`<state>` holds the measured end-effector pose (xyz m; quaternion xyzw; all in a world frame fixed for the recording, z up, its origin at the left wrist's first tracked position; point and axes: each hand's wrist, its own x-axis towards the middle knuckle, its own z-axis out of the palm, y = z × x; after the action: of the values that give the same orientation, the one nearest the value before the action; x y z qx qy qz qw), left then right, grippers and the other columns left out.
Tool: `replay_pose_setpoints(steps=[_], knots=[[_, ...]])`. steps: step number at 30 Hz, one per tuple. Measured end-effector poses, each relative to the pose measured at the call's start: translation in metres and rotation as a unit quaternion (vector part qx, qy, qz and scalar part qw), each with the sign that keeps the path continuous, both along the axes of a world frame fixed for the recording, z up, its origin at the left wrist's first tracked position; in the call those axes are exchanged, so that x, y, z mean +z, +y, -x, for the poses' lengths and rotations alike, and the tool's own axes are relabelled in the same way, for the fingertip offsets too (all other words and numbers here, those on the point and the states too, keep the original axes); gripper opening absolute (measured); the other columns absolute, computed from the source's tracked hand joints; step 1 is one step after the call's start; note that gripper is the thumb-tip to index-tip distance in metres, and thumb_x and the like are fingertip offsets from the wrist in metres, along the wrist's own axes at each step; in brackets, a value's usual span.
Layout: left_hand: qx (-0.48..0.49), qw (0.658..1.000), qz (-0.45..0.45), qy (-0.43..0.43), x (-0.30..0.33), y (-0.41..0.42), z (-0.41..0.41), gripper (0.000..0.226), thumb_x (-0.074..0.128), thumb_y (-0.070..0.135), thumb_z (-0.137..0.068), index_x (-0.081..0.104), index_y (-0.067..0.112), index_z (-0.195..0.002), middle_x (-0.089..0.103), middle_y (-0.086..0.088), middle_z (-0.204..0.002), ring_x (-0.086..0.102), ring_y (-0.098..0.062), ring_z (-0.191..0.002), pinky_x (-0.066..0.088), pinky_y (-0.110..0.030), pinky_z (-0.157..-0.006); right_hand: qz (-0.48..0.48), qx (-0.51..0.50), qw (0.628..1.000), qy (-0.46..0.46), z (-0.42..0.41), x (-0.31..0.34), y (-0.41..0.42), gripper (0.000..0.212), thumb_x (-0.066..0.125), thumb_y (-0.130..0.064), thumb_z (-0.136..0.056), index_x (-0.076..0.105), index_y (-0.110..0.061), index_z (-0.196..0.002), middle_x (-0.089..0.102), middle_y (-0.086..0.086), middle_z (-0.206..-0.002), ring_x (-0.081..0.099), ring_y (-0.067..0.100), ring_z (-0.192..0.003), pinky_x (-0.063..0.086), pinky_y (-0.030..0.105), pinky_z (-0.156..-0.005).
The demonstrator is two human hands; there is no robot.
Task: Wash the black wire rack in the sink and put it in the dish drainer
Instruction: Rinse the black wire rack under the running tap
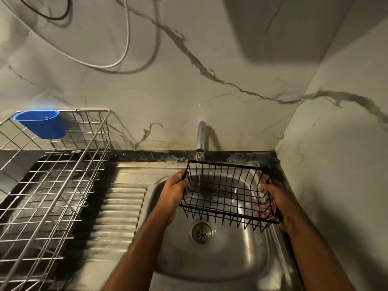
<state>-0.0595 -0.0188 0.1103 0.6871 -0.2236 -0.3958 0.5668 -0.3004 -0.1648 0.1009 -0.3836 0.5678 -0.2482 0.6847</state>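
Note:
The black wire rack (225,191), a small basket, hangs over the steel sink (220,259), tilted with its open side toward me. Water runs from the tap (201,139) through its far wall. My left hand (174,191) grips the rack's left end, fingers curled round the wires. The right end is held by my right hand (271,201), whose fingers poke through the wires. At the left stands the metal wire dish drainer (52,185) on the counter.
A blue plastic cup holder (41,123) hangs on the drainer's back rim. The ribbed draining board (117,211) lies between drainer and sink bowl. The drain (202,233) sits below the rack. Marble walls close in behind and to the right; cables hang upper left.

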Motion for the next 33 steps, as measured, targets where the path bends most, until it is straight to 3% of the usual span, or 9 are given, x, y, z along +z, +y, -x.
replay_pose_setpoints(steps=[3,7,12,20,33], knots=[[-0.007,1.000,-0.001,-0.001,0.004,-0.002,0.001,0.033,0.047,0.009,-0.105,0.066,0.035,-0.111,0.069,-0.002,-0.109,0.062,-0.021,-0.103,0.052,-0.043,-0.089,-0.004,-0.006,1.000,-0.013,0.003,-0.001,0.000,0.036,0.053,-0.019,-0.095,0.058,-0.023,-0.131,0.061,0.018,-0.117,0.066,0.030,-0.092,0.058,0.040,-0.060],[-0.016,1.000,0.001,-0.006,0.007,-0.007,0.004,0.033,0.047,0.009,-0.105,0.068,0.034,-0.112,0.069,-0.014,-0.120,0.064,-0.027,-0.111,0.051,-0.053,-0.101,-0.006,-0.014,1.000,-0.025,0.009,0.001,-0.001,0.031,0.052,-0.018,-0.095,0.058,-0.016,-0.125,0.056,0.020,-0.093,0.060,0.027,-0.070,0.052,0.037,-0.060],[-0.025,1.000,0.002,-0.006,0.009,-0.012,0.009,0.036,0.047,0.009,-0.105,0.065,0.039,-0.108,0.069,0.000,-0.112,0.062,-0.021,-0.107,0.051,-0.050,-0.098,-0.003,-0.031,1.000,-0.003,0.016,0.002,-0.006,0.027,0.058,-0.021,-0.092,0.058,-0.019,-0.119,0.063,0.021,-0.085,0.065,0.023,-0.048,0.056,0.042,-0.060],[-0.009,1.000,-0.001,0.000,0.009,-0.012,0.008,0.036,0.046,0.009,-0.105,0.064,0.040,-0.109,0.071,0.003,-0.115,0.065,-0.023,-0.114,0.052,-0.050,-0.099,0.014,-0.025,1.000,-0.011,0.012,0.002,-0.004,0.034,0.057,-0.022,-0.095,0.057,-0.028,-0.128,0.064,0.020,-0.116,0.068,0.034,-0.100,0.058,0.046,-0.066],[-0.005,1.000,0.006,-0.007,0.016,-0.011,0.005,0.040,0.044,0.007,-0.105,0.063,0.042,-0.108,0.066,0.013,-0.109,0.062,-0.017,-0.110,0.051,-0.052,-0.100,0.013,-0.025,1.000,-0.010,0.007,-0.002,-0.004,0.036,0.056,-0.022,-0.095,0.057,-0.028,-0.131,0.063,0.015,-0.118,0.068,0.033,-0.102,0.058,0.049,-0.071]])
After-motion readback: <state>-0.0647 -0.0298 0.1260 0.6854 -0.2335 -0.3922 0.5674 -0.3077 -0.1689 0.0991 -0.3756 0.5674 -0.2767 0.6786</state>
